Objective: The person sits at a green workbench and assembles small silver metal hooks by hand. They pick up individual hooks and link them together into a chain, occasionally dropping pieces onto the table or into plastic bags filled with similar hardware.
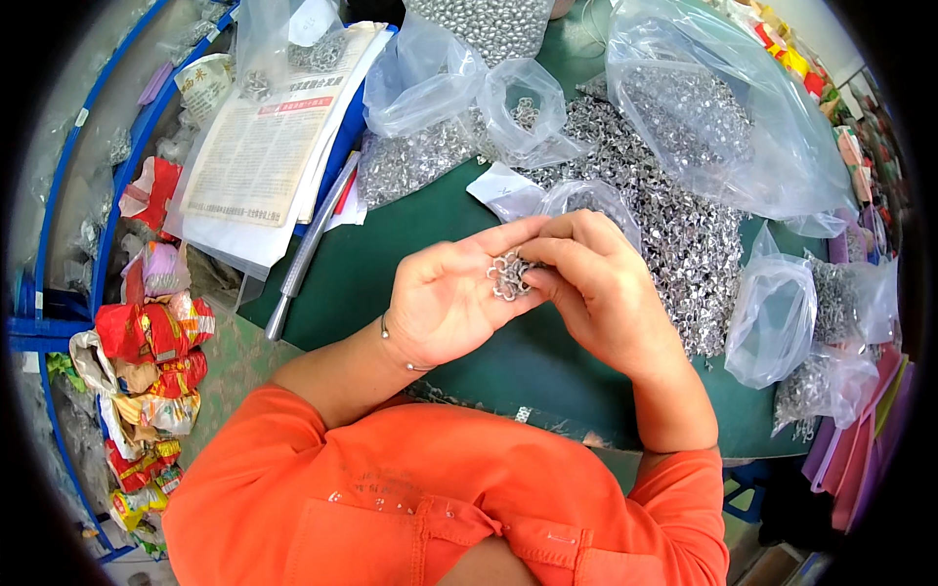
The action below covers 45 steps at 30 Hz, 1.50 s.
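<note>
My left hand (442,298) lies palm up over the table, its fingers stretched out. It holds a small cluster of silvery curved metal pieces (509,275), which look like little rings or hooks. From the right, my right hand (604,293) reaches over the left fingers. Its thumb and fingertips are pinched together on the edge of that cluster. How many pieces it grips is hidden by the fingers. Just beyond both hands spreads a big heap of shiny small metal parts (699,293).
A green table (415,210) carries clear plastic bags of metal parts, among them a large bag (723,107) far right and a smaller bag (772,317) nearer. Left are newspaper sheets (259,156) and a long clear tube-like tool (311,249). Blue shelving (112,210) stands further left.
</note>
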{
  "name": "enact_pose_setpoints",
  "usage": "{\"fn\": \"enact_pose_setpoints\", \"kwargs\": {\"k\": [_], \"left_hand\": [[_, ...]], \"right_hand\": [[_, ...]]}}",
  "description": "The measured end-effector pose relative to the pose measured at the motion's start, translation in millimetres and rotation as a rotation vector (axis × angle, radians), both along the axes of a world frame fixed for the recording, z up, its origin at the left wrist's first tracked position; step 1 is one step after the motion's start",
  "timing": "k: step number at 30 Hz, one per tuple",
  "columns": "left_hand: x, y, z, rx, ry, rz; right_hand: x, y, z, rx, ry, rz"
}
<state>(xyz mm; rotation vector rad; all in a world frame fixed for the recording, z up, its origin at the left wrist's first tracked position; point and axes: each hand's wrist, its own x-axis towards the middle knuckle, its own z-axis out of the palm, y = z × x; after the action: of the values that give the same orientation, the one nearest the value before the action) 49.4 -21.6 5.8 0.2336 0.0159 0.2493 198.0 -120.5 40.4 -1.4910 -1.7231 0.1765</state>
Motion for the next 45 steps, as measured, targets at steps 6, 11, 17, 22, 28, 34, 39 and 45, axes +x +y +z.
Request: {"fn": "enact_pose_setpoints", "kwargs": {"k": [6,11,17,22,28,34,39,45], "left_hand": [[-5,-3,3,0.27,0.168,-0.027],[-6,7,2,0.378,0.351,-0.125],[-3,8,-7,0.448,0.383,-0.159],[-8,12,-17,0.421,0.385,-0.132],[-7,9,-17,0.384,0.388,-0.131],[-8,6,-21,0.461,0.367,-0.148],[-8,5,-25,0.435,0.36,-0.141],[-8,3,-23,0.439,0.36,-0.124]], "right_hand": [[7,-9,6,-0.049,0.206,-0.011],[-5,-19,-1,-0.01,0.271,-0.13],[-11,-34,-32,0.008,0.467,-0.304],[-8,-34,-35,0.046,0.244,-0.291],[-19,-35,-41,0.02,0.522,-0.371],[-9,-39,-47,-0.007,0.437,-0.322],[-14,-39,-50,0.062,0.67,-0.271],[-15,-40,-51,0.151,0.578,-0.257]]}}
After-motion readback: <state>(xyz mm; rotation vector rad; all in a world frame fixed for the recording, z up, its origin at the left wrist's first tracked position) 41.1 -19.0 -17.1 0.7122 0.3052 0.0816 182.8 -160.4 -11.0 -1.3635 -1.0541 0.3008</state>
